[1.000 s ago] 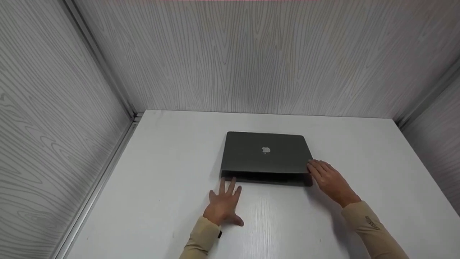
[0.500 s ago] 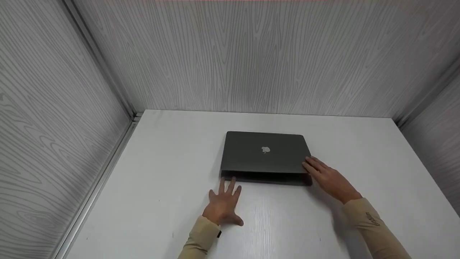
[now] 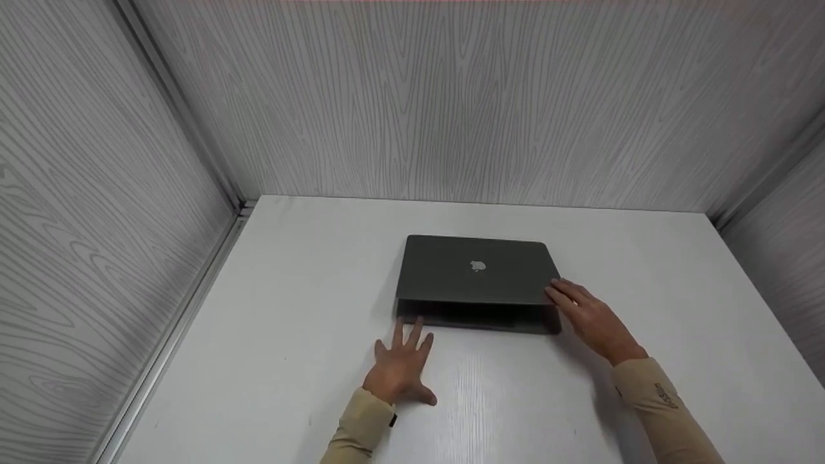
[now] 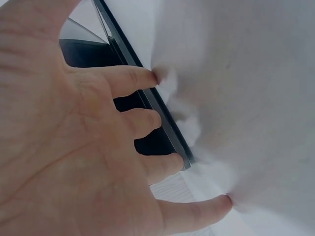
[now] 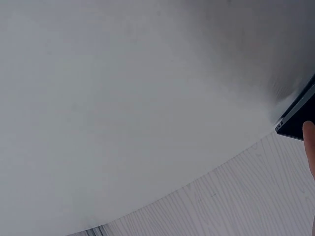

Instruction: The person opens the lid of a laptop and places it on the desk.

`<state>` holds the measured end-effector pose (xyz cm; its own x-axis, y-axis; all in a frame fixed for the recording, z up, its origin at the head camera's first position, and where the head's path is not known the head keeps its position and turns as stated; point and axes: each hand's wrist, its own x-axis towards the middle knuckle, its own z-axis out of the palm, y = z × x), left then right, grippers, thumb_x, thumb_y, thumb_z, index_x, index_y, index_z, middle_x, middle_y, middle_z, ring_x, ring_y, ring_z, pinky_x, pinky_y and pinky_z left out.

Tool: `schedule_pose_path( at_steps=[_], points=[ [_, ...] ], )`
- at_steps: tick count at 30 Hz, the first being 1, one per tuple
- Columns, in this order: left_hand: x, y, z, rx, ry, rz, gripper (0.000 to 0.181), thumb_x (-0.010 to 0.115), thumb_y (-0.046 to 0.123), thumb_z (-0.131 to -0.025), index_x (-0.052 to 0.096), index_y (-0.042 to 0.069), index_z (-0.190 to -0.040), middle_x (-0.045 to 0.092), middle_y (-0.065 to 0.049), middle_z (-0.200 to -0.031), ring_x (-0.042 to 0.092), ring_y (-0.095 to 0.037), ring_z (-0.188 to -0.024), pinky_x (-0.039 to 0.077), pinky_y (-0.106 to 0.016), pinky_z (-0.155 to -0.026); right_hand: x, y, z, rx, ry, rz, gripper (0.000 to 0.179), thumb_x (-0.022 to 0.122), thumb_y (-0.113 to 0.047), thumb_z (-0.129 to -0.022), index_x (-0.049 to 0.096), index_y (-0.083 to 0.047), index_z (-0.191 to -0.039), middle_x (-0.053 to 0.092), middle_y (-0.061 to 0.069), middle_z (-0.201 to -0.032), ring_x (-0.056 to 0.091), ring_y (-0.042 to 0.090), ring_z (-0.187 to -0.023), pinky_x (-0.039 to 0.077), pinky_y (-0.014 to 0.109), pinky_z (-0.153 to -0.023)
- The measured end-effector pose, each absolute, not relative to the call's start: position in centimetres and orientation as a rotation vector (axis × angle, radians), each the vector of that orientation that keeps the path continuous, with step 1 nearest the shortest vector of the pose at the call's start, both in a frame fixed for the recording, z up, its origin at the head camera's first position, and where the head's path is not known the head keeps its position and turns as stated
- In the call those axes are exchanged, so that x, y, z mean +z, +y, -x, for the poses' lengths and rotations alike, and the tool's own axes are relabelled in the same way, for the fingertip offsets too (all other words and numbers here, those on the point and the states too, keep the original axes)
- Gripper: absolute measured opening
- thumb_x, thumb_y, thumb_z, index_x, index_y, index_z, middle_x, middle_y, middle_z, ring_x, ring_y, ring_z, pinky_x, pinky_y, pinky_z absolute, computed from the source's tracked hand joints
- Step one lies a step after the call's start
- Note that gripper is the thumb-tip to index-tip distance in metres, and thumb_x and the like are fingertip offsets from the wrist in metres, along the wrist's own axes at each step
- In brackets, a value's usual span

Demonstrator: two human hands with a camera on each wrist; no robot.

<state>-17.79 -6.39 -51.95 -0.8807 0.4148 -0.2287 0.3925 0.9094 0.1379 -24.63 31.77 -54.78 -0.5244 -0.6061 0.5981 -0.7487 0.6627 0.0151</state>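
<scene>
Touching the laptop [image 3: 461,274] at near right is the right hand [image 3: 592,322], grip unclear, the left hand [image 3: 399,367] spread at near left.

Beige sleeves [image 3: 680,425], dark lettering [image 3: 666,396] near right cuff [image 3: 635,380], small black piece [image 3: 393,420] by left cuff [image 3: 367,409]

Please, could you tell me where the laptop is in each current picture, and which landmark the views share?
Head: the laptop lies slightly right of centre, its lid partly raised.
Left wrist: it slants from the top, left of centre, down to right of centre, partly hidden.
Right wrist: only a dark corner shows, at the right edge.
Shared landmark: the white table.
</scene>
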Motion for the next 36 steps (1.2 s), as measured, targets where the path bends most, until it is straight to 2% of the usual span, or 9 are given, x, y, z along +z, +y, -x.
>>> schedule_pose_path(
  at_steps=[2,3,6,9,21,28,32,36],
  points=[
    [-52.0,-6.4,17.8,0.149,2.816,-0.612,0.11,0.092,0.055,-0.067,0.043,0.011,-0.155,0.024,-0.014,-0.166,0.019,-0.045,-0.15,0.037,-0.069,-0.101,-54.6,31.8,24.6,0.365,-2.315,-1.022,0.031,0.046,-0.007,-0.108,0.062,0.006,-0.13,0.061,0.026,-0.127,0.062,0.043,-0.115,0.054,0.048,-0.087],
    [-52.0,-6.4,17.8,0.162,2.814,-0.613,0.11,0.092,0.054,-0.067,0.043,0.011,-0.155,0.023,-0.015,-0.166,0.018,-0.045,-0.15,0.037,-0.07,-0.102,-54.5,31.7,24.6,0.377,-2.321,-1.01,0.029,0.054,0.0,-0.103,0.062,0.006,-0.13,0.061,0.026,-0.128,0.062,0.042,-0.115,0.054,0.047,-0.088],
    [-52.1,-6.5,17.8,0.168,2.808,-0.617,0.11,0.092,0.054,-0.066,0.043,0.01,-0.155,0.023,-0.015,-0.166,0.018,-0.046,-0.15,0.037,-0.07,-0.101,-54.1,31.6,24.8,0.399,-2.334,-0.983,0.047,0.073,0.015,-0.084,0.063,0.005,-0.129,0.062,0.024,-0.127,0.062,0.04,-0.115,0.054,0.046,-0.09],
    [-52.1,-6.5,18.0,0.167,2.795,-0.609,0.11,0.092,0.054,-0.067,0.043,0.01,-0.155,0.022,-0.015,-0.166,0.017,-0.046,-0.15,0.036,-0.07,-0.102,-53.6,31.5,25.1,0.404,-2.341,-0.976,0.053,0.076,0.018,-0.078,0.064,0.005,-0.128,0.062,0.024,-0.126,0.063,0.04,-0.113,0.054,0.045,-0.089],
    [-51.8,-6.5,18.0,0.181,2.775,-0.6,0.111,0.093,0.053,-0.066,0.042,0.01,-0.155,0.022,-0.016,-0.166,0.014,-0.046,-0.151,0.034,-0.071,-0.103,-51.9,31.7,26.1,0.533,-2.326,-0.954,0.047,0.071,0.018,-0.083,0.065,0.004,-0.128,0.064,0.021,-0.122,0.064,0.038,-0.111,0.051,0.04,-0.091],
    [-52.0,-6.4,18.0,0.169,2.787,-0.607,0.111,0.092,0.054,-0.067,0.042,0.01,-0.155,0.023,-0.016,-0.165,0.015,-0.046,-0.151,0.035,-0.07,-0.103,-51.0,31.6,26.5,0.611,-2.371,-0.894,0.037,0.065,0.012,-0.091,0.065,0.003,-0.127,0.066,0.02,-0.116,0.065,0.036,-0.108,0.051,0.041,-0.091],
    [-52.2,-6.4,18.0,0.17,2.791,-0.614,0.111,0.093,0.054,-0.066,0.043,0.009,-0.155,0.024,-0.016,-0.165,0.016,-0.046,-0.15,0.036,-0.07,-0.102,-50.8,31.6,26.6,0.653,-2.4,-0.851,0.032,0.062,0.009,-0.095,0.064,0.001,-0.127,0.066,0.018,-0.115,0.065,0.034,-0.107,0.053,0.042,-0.087],
    [-52.1,-6.3,18.0,0.169,2.788,-0.604,0.111,0.093,0.053,-0.066,0.043,0.01,-0.155,0.024,-0.016,-0.165,0.017,-0.046,-0.15,0.035,-0.07,-0.103,-50.5,31.7,26.8,0.691,-2.417,-0.812,0.03,0.059,0.008,-0.098,0.064,0.001,-0.126,0.066,0.019,-0.115,0.066,0.029,-0.095,0.054,0.038,-0.073]
  ],
)
